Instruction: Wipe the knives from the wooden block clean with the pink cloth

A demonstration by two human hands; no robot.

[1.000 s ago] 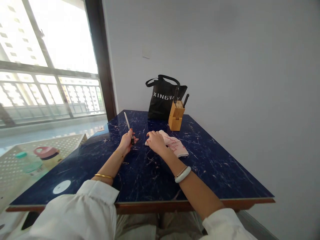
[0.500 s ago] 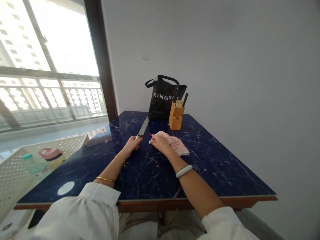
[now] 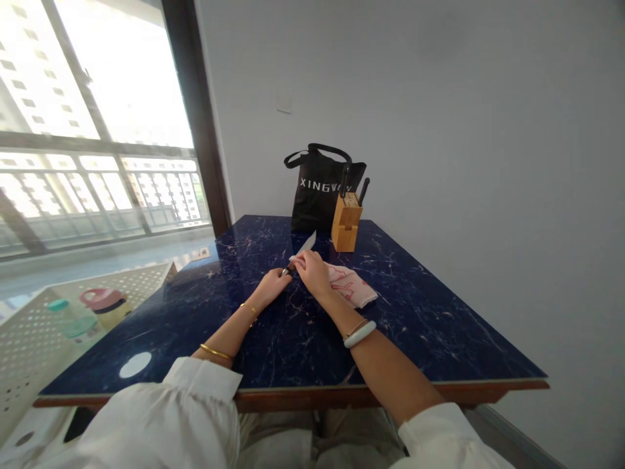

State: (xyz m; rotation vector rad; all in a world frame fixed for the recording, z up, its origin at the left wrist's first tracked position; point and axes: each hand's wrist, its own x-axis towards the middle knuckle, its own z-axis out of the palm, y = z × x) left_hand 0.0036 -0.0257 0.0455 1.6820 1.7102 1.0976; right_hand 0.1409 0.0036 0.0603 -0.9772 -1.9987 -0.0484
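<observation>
My left hand (image 3: 275, 286) is closed around the handle of a kitchen knife (image 3: 308, 243), whose blade points away and to the right. In my right hand (image 3: 314, 273) is a bunched corner of a white cloth with a pink pattern (image 3: 355, 286). That corner lies against the knife near where handle and blade meet. The rest of the cloth spreads over the table to the right, beneath my wrist. My fingers hide part of the blade's lower end.
A wooden knife block (image 3: 345, 225) with black-handled pieces stands at the back of the dark blue table (image 3: 303, 352). Behind it is a black tote bag (image 3: 312, 202). At the left, a perforated white basket (image 3: 24, 339) holds a pink-lidded bottle (image 3: 105, 303) and a teal-capped bottle (image 3: 71, 319).
My left hand has brought the knife to the right, up to the cloth. The cloth corner in my right hand now meets the knife, where before the two were apart.
</observation>
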